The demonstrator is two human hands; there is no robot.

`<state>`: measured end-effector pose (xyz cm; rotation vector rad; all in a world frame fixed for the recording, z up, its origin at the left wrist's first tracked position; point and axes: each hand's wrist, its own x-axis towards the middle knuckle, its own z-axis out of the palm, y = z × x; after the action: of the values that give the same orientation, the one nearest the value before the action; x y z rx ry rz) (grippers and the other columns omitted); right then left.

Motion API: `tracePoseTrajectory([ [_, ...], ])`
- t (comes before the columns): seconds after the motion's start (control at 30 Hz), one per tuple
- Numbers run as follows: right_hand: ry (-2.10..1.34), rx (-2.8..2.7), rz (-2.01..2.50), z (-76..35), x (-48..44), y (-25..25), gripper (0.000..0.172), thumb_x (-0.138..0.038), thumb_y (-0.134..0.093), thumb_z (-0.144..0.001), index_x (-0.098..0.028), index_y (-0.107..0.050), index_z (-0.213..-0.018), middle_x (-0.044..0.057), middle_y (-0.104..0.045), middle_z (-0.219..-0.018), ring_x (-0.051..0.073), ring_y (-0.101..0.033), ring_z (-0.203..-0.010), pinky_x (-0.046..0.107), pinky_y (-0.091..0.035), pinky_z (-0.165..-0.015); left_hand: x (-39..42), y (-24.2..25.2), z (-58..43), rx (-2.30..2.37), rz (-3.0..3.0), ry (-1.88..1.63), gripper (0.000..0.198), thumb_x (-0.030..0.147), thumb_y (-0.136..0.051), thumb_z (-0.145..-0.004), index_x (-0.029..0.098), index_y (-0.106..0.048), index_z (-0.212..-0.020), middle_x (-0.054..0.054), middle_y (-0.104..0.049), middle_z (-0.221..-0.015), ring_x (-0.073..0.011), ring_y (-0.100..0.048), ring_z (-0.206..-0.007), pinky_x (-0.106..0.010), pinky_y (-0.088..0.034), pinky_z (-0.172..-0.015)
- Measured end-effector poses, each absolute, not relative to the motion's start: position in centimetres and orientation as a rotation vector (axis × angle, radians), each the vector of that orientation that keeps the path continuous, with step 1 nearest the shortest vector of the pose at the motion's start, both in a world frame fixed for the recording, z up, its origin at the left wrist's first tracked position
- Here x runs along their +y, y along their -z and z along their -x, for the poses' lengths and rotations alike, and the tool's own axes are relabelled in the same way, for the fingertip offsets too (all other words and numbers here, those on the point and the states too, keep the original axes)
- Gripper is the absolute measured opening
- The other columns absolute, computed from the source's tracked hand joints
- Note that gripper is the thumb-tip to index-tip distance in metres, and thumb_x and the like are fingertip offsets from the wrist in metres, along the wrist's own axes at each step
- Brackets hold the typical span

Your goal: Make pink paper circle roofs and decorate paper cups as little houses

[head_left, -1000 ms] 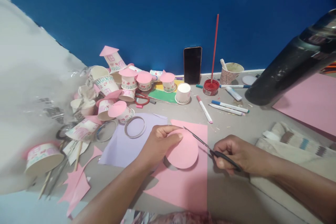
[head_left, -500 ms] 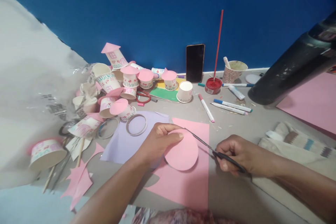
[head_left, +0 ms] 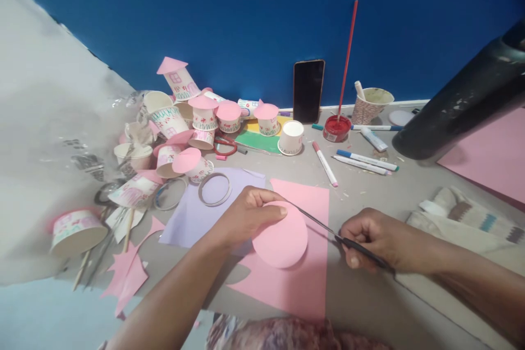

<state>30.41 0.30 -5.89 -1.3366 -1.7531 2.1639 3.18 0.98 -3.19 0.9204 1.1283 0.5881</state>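
Between thumb and fingers, my left hand point(head_left: 256, 213) pinches a round pink paper disc point(head_left: 281, 240) near its upper edge. My right hand point(head_left: 369, 238) is wrapped round the dark handles of a pair of scissors point(head_left: 318, 222). The blades point up and left and reach the disc's top edge beside my left fingers; whether they are parted is hard to tell. Under the disc lies a larger pink sheet point(head_left: 299, 298) with curved cut-outs along its left side. A lilac sheet point(head_left: 186, 224) bearing a tape roll point(head_left: 215, 190) lies to the left of my left hand.
Decorated paper cups with pink roofs point(head_left: 192, 112) crowd the back left, near pink scraps point(head_left: 127, 273). A phone point(head_left: 308, 92) leans on the wall beside a red paint pot point(head_left: 337, 129) with an upright stick. Markers point(head_left: 367, 161), a dark bottle point(head_left: 455, 98) and a cloth point(head_left: 459, 251) are at right.
The camera view has shifted slightly. The disc has turned or tilted a little in my left hand, while the scissors stay at its upper edge.
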Motion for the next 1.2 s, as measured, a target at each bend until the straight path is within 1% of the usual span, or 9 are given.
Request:
tracePoseTrajectory([
  [0.3, -2.045, -1.784, 1.474, -30.7, 0.3, 5.8, 0.038, -0.05, -0.074, -0.074, -0.019, -0.058, -0.059, -0.003, -0.057, -0.053, 0.01, -0.042, -0.052, 0.024, -0.029, -0.052, 1.0, 3.7, -3.0, 1.135, -0.933, -0.57, 0.026, 0.035, -0.081, -0.071, 0.01, -0.078, -0.078, -0.008, -0.072, -0.069, -0.0173, -0.063, -0.06, -0.025, -0.044, -0.054],
  [0.4, -1.553, -2.006, 1.671, -31.3, 0.6, 6.3, 0.045, -0.055, -0.071, -0.077, -0.021, -0.048, -0.058, -0.002, -0.056, -0.054, 0.012, -0.042, -0.054, 0.026, -0.025, -0.052, 1.0, 4.3, -3.1, 1.097, -0.88, -0.676, 0.027, 0.036, -0.081, -0.076, 0.01, -0.075, -0.074, -0.006, -0.068, -0.068, -0.0151, -0.061, -0.061, -0.025, -0.045, -0.058],
  [0.5, -0.895, -2.272, 1.781, -32.1, 1.2, 6.9, 0.04, -0.05, -0.067, -0.083, -0.022, -0.049, -0.063, 0.0, -0.059, -0.059, 0.015, -0.047, -0.057, 0.028, -0.025, -0.056, 1.1, 4.8, -3.4, 1.065, -0.786, -0.809, 0.028, 0.035, -0.083, -0.077, 0.011, -0.071, -0.068, -0.003, -0.063, -0.064, -0.012, -0.056, -0.06, -0.024, -0.046, -0.059],
  [0.6, -0.578, -2.38, 1.836, -32.9, 1.7, 7.1, 0.026, -0.041, -0.063, -0.09, -0.022, -0.055, -0.073, 0.005, -0.069, -0.072, 0.02, -0.057, -0.063, 0.03, -0.029, -0.058, 1.2, 4.9, -3.8, 1.037, -0.687, -0.883, 0.035, 0.036, -0.086, -0.075, 0.012, -0.065, -0.061, 0.001, -0.056, -0.059, -0.0086, -0.05, -0.056, -0.021, -0.044, -0.055],
  [0.7, -0.369, -2.426, 1.901, -33.4, 2.1, 7.0, 0.021, -0.04, -0.061, -0.092, -0.022, -0.057, -0.081, 0.01, -0.071, -0.078, 0.027, -0.064, -0.069, 0.032, -0.032, -0.059, 1.4, 4.8, -4.0, 1.011, -0.585, -0.897, 0.032, 0.038, -0.089, -0.072, 0.011, -0.07, -0.07, 0.0, -0.061, -0.065, -0.0094, -0.054, -0.06, -0.021, -0.05, -0.057],
  [0.8, -0.245, -2.452, 1.965, -33.6, 2.3, 6.8, 0.02, -0.038, -0.061, -0.093, -0.021, -0.058, -0.084, 0.013, -0.072, -0.081, 0.032, -0.068, -0.074, 0.034, -0.033, -0.06, 1.5, 4.5, -4.2, 0.989, -0.547, -0.885, 0.033, 0.033, -0.091, -0.069, 0.011, -0.077, -0.088, -0.006, -0.071, -0.081, -0.0137, -0.063, -0.071, -0.025, -0.056, -0.066],
  [0.93, -0.127, -2.456, 2.006, -33.9, 2.4, 6.7, 0.019, -0.038, -0.061, -0.093, -0.02, -0.059, -0.087, 0.013, -0.072, -0.079, 0.035, -0.07, -0.073, 0.034, -0.033, -0.059, 1.4, 4.3, -4.3, 0.973, -0.635, -0.858, 0.042, 0.018, -0.089, -0.067, 0.011, -0.078, -0.108, -0.009, -0.075, -0.091, -0.0165, -0.067, -0.08, -0.024, -0.055, -0.073],
  [1.07, -0.078, -2.482, 2.002, -34.1, 2.4, 6.9, 0.02, -0.04, -0.063, -0.092, -0.022, -0.059, -0.083, 0.013, -0.073, -0.078, 0.036, -0.07, -0.072, 0.034, -0.031, -0.058, 1.3, 4.1, -4.4, 0.989, -0.695, -0.931, 0.043, 0.009, -0.081, -0.072, 0.015, -0.077, -0.114, -0.003, -0.074, -0.079, -0.0105, -0.063, -0.071, -0.02, -0.051, -0.072],
  [1.2, -0.219, -2.357, 2.007, -34.4, 2.3, 7.3, 0.023, -0.035, -0.069, -0.086, -0.024, -0.058, -0.103, 0.009, -0.074, -0.075, 0.035, -0.069, -0.067, 0.033, -0.028, -0.056, 1.3, 4.0, -4.5, 0.981, -0.666, -0.934, 0.042, 0.007, -0.078, -0.072, 0.013, -0.077, -0.114, 0.0, -0.069, -0.069, -0.0073, -0.057, -0.06, -0.017, -0.048, -0.062],
])
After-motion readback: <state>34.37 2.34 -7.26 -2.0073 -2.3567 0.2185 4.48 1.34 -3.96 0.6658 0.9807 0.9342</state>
